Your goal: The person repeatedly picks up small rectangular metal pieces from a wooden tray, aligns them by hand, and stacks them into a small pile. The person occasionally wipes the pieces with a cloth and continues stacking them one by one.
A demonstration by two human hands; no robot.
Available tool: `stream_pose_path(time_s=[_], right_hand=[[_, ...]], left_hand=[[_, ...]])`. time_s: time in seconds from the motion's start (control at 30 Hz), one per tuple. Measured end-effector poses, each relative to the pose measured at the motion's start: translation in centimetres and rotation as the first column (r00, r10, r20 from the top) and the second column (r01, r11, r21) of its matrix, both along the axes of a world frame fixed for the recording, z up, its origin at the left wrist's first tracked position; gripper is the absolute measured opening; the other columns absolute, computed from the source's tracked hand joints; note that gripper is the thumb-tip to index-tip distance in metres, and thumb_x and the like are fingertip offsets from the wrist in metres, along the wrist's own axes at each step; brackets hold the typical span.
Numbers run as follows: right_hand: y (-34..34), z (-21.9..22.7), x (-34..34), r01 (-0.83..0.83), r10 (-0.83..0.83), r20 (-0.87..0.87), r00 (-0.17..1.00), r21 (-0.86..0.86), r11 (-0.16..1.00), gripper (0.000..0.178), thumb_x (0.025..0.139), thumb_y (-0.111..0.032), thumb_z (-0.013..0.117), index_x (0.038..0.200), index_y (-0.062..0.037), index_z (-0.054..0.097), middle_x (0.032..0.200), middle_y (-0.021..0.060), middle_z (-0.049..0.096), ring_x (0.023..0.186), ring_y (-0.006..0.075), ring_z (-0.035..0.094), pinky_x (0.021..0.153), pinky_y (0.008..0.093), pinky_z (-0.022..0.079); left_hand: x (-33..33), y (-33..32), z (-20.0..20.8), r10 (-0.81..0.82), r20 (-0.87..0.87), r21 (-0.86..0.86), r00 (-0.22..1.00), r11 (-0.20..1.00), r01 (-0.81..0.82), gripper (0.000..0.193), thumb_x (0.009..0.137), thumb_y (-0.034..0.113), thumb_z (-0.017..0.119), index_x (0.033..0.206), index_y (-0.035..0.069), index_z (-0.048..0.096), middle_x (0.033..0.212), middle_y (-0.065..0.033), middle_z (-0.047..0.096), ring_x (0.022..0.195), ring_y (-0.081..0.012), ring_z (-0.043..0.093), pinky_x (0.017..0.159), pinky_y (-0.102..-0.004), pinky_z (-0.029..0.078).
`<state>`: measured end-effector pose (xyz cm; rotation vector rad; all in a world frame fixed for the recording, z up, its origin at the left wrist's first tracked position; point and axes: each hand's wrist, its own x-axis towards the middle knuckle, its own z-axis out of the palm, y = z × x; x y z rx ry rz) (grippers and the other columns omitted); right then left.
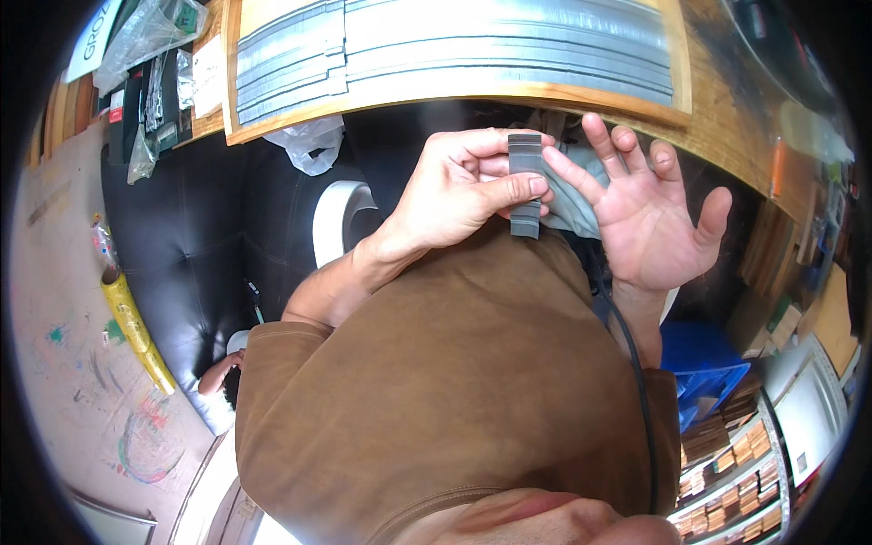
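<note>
My left hand (454, 186) is closed on a small stack of narrow grey strips (525, 156). Its thumb lies across the front and the other fingers are behind. The stack stands roughly upright, its face crossed by fine darker and lighter lines. My right hand (654, 222) is open, palm up with fingers spread. Its index fingertip is at the stack's right edge; I cannot tell whether it touches. Just beyond both hands, a shallow wooden tray (400, 105) holds several long rows of grey strips (509, 50), with a small step between rows at left.
The tray rests on a wooden table (727, 150). Clear plastic bags (150, 45) lie at the far left, and a white bag (311, 145) hangs under the table edge. A black padded couch (200, 218) is at left, a blue bin (708, 363) at right. Another person's arm (218, 372) shows lower left.
</note>
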<state>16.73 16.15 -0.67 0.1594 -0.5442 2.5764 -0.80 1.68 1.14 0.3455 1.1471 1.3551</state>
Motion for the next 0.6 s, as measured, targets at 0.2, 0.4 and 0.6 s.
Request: stream_pose_path(time_s=[0.2, 0.4, 0.6], right_hand=[[0.11, 0.02, -0.02, 0.005, -0.005, 0.010, 1.000, -0.001, 1.000, 0.061, 0.100, -0.061, 0.052, 0.129, -0.0071, 0.060, 0.146, 0.0180, 0.050, 0.152, 0.0444, 0.023, 0.119, 0.0777, 0.002], [0.05, 0.25, -0.07, 0.026, -0.024, 0.045, 0.999, -0.026, 0.999, 0.060, 0.100, -0.060, 0.053, 0.128, -0.0073, 0.061, 0.143, 0.0179, 0.052, 0.153, 0.0438, 0.022, 0.119, 0.0782, 0.001], [0.31, -0.01, -0.19, 0.005, -0.004, -0.013, 1.000, 0.036, 0.999, 0.066, 0.102, -0.061, 0.048, 0.135, -0.0048, 0.057, 0.149, 0.0194, 0.047, 0.153, 0.0479, 0.018, 0.118, 0.0772, 0.005]], left_hand=[[-0.16, 0.20, -0.08, -0.009, -0.011, 0.016, 1.000, 1.000, 0.009, 0.041, 0.093, -0.001, 0.073, 0.132, -0.004, 0.063, 0.101, -0.0145, 0.077, 0.090, -0.0205, 0.076, 0.079, -0.0305, 0.064], [0.39, 0.26, -0.44, 0.012, 0.009, 0.042, 1.000, 0.999, -0.012, 0.040, 0.093, -0.001, 0.073, 0.132, -0.003, 0.063, 0.100, -0.0136, 0.077, 0.088, -0.0195, 0.076, 0.076, -0.0279, 0.063], [0.17, 0.26, 0.25, -0.026, 0.004, -0.010, 1.000, 1.000, 0.026, 0.036, 0.094, 0.003, 0.074, 0.129, -0.001, 0.065, 0.098, -0.0121, 0.077, 0.083, -0.0183, 0.076, 0.067, -0.0232, 0.059]])
